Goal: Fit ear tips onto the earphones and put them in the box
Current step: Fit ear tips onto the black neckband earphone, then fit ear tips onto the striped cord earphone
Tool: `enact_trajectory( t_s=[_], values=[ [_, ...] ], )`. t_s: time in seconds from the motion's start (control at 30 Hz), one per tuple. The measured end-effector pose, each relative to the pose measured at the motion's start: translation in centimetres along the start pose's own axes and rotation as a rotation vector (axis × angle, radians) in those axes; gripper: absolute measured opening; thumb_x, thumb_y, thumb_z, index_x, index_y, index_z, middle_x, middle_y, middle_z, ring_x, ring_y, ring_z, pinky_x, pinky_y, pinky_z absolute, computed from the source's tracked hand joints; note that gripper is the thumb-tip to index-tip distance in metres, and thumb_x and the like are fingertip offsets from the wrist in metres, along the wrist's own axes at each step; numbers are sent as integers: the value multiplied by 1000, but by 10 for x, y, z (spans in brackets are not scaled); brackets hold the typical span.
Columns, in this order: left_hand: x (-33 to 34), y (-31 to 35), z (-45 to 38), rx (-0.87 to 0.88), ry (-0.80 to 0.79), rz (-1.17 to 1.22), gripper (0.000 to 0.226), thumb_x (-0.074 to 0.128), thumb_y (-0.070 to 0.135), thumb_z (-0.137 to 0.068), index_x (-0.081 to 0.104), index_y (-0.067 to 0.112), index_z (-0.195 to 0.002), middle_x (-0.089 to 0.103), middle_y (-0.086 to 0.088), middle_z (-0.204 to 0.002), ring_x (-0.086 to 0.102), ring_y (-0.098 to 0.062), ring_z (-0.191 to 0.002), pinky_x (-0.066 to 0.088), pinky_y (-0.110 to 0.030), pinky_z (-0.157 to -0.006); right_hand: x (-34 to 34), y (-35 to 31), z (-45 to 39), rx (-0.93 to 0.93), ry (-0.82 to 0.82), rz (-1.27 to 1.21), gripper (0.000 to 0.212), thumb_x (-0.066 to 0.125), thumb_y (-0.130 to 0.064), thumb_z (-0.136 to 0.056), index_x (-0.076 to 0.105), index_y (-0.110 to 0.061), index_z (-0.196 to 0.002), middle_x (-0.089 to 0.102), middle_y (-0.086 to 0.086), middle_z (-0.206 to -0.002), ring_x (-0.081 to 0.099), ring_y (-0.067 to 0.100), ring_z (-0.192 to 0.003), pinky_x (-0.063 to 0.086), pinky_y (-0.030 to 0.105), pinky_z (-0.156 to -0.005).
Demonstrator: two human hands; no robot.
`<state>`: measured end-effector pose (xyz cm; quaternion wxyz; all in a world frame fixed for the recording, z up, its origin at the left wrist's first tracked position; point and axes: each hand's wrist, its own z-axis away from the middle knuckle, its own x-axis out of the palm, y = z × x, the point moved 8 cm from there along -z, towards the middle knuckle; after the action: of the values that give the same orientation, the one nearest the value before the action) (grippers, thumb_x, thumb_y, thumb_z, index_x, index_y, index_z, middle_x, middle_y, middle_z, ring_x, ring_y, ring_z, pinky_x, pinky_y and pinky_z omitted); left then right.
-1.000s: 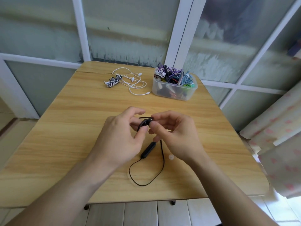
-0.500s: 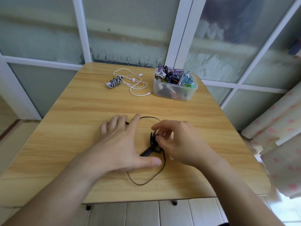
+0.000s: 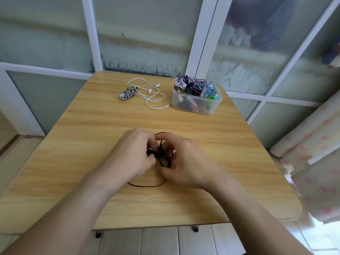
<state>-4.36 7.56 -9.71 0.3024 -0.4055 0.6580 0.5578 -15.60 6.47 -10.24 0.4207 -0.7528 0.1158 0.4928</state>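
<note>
A wooden tabletop (image 3: pixel 92 137) is standing against frosted glass panels (image 3: pixel 147 43) in white frames (image 3: pixel 207 34); a pink-patterned curtain (image 3: pixel 316 153) is hanging at right; daylight is brightening pale floor tiles (image 3: pixel 160 240) near.

Both forearms are bare to the frame's edge, and the hands (image 3: pixel 161 157) wear no gloves, rings or watch.

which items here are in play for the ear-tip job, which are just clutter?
In play: black earphones, gripped by left hand and right hand; box.
Lying about: white earphones; striped cable bundle.
</note>
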Motion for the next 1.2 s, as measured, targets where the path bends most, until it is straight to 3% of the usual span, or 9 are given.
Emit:
enact_trajectory(
  t_s=[0.17,0.23,0.37,0.47,0.57,0.7,0.87,1.07,1.2],
  values=[
    [-2,-26,-5,-195,-28,338,24,80,5,-68,66,23,-75,70,4,-76,67,-13,-76,49,-22,-70,13,-4,-25,-10,45,99,42,75,-31,-78,61,-18,-115,56,1,-93,57,23,-90,28,22,-68],
    [-3,-37,-5,-287,3,547,26,83,1,-68,65,18,-77,70,-2,-76,67,-18,-71,53,-29,-70,17,-5,-33,-14,13,116,42,77,-34,-79,62,-17,-114,50,0,-90,55,24,-89,26,21,-67],
    [-1,-45,-10,-469,99,963,17,76,6,-79,61,9,-87,69,-12,-82,62,-21,-63,52,-30,-66,8,-3,-43,-10,95,55,25,71,-30,-85,65,-17,-106,63,9,-93,56,28,-91,29,25,-69],
    [-8,-41,-17,-506,227,1240,14,68,2,-83,58,7,-91,61,-10,-80,60,-28,-74,53,-44,-86,-13,7,-50,78,214,3,16,68,-29,-87,71,-17,-97,69,6,-87,60,26,-84,38,29,-68],
    [-18,-25,-24,-409,235,1428,24,67,8,-79,55,5,-100,62,-12,-89,63,-30,-90,51,-41,-91,-41,18,-57,166,297,-121,15,68,-32,-89,70,-17,-89,65,-3,-70,61,20,-67,48,31,-65],
    [-28,-15,-31,-311,259,1250,48,71,28,-63,57,17,-107,65,-8,-109,64,-15,-96,48,-33,-90,-100,43,-72,246,454,-191,12,69,-29,-88,71,-18,-87,65,-4,-67,60,17,-62,52,34,-65],
    [-17,-16,-40,-320,197,998,24,70,25,-70,58,21,-90,67,-9,-91,66,-27,-88,52,-39,-82,-186,68,-98,315,557,200,19,66,-23,-90,70,-10,-104,66,5,-89,60,21,-82,38,23,-67],
    [-13,-22,-48,-280,232,810,11,66,24,-75,60,25,-84,67,-4,-82,67,-27,-82,56,-47,-80,-169,118,-146,473,282,500,27,64,-19,-92,67,0,-112,68,22,-108,63,37,-100,52,41,-87],
    [-9,-31,-54,-392,220,955,9,62,7,-86,64,13,-92,68,-9,-84,66,-25,-74,56,-35,-66,-133,148,-148,703,157,501,46,42,-30,-95,53,-2,-129,46,21,-134,41,38,-125,37,42,-102]
  ],
)
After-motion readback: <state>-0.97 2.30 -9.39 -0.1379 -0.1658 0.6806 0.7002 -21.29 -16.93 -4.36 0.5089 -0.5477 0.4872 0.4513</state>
